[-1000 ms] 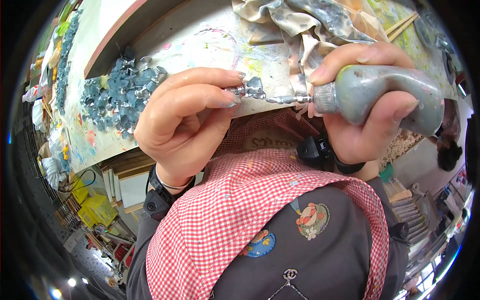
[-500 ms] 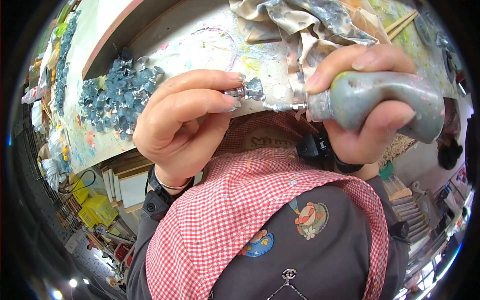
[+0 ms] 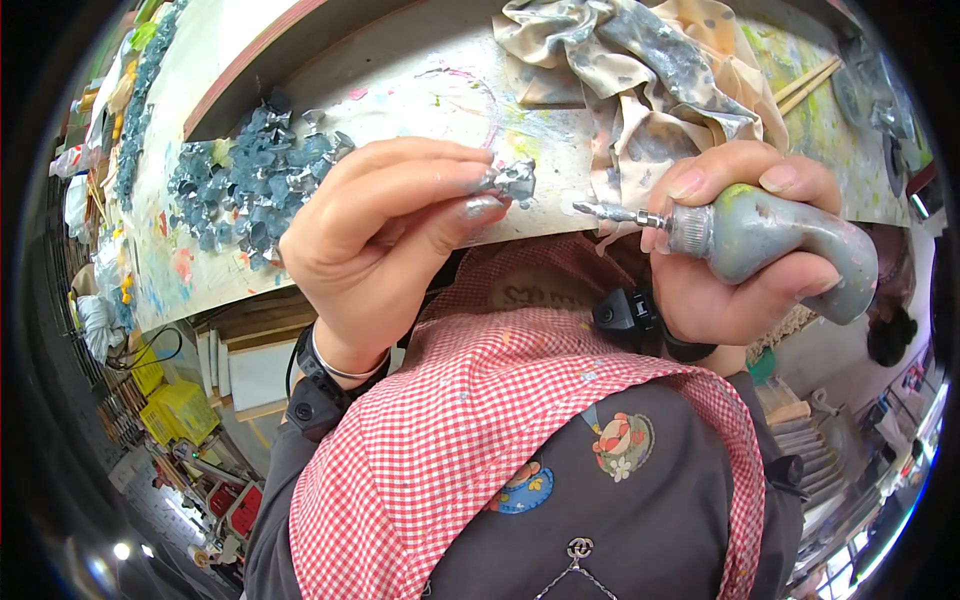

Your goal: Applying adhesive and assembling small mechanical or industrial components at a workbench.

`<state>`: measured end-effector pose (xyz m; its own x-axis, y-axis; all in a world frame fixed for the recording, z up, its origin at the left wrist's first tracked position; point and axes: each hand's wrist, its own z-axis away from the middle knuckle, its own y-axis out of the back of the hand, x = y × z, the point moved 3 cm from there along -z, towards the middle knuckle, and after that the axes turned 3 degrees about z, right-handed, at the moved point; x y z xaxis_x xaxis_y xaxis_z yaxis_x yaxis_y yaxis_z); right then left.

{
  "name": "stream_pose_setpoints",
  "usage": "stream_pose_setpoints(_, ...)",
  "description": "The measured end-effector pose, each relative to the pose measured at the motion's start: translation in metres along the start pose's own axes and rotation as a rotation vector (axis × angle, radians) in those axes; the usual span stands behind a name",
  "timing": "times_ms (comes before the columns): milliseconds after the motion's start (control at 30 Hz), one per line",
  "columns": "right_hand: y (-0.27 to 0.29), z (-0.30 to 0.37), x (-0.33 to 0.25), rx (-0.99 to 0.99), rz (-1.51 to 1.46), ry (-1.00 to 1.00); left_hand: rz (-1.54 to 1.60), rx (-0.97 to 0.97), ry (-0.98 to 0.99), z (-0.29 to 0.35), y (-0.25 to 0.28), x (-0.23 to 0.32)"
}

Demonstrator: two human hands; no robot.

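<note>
My left hand (image 3: 390,230) pinches a small silvery-grey crumpled piece (image 3: 516,180) between thumb and fingertips; its exact kind is too small to make out. Grey smears mark those fingertips. In my right hand (image 3: 745,240) is a soft squeeze bottle (image 3: 795,235), grey with yellowish stains, lying on its side. Its thin metal nozzle (image 3: 615,212), coated with grey paste, points left toward the small piece and stands apart from it. A pile of similar blue-grey pieces (image 3: 255,180) lies on the table left of my left hand.
A stained cloth (image 3: 640,75) lies crumpled on the paint-marked table (image 3: 420,95), beyond my right hand. Two wooden sticks (image 3: 808,85) rest right of it. A raised wooden edge (image 3: 250,60) runs behind the pile. Yellow crates (image 3: 185,410) stand low at the left.
The bottle has tilted and drawn back to the right, and its nozzle has moved away from the small piece. My left hand has shifted slightly right, still pinching the piece.
</note>
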<state>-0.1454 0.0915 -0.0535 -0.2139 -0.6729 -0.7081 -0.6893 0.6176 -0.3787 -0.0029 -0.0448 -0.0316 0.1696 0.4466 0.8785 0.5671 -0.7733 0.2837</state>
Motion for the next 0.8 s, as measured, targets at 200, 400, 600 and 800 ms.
stream_pose_setpoints(200, -0.002, 0.000, 0.000, -0.060, 0.108, 0.071, 0.022, 0.021, 0.081, -0.001, 0.003, -0.002)
stream_pose_setpoints(400, -0.004, -0.006, 0.004, -0.185, 0.034, 0.126, 0.163, 0.062, 0.144, -0.005, -0.004, 0.001)
stream_pose_setpoints(600, -0.010, -0.008, -0.002, -0.180, 0.224, -0.069, 0.152, 0.051, 0.172, -0.006, -0.007, 0.000)
stream_pose_setpoints(800, -0.011, -0.010, -0.004, -0.237, 0.262, -0.125, 0.105, 0.015, 0.113, -0.007, -0.007, 0.002)
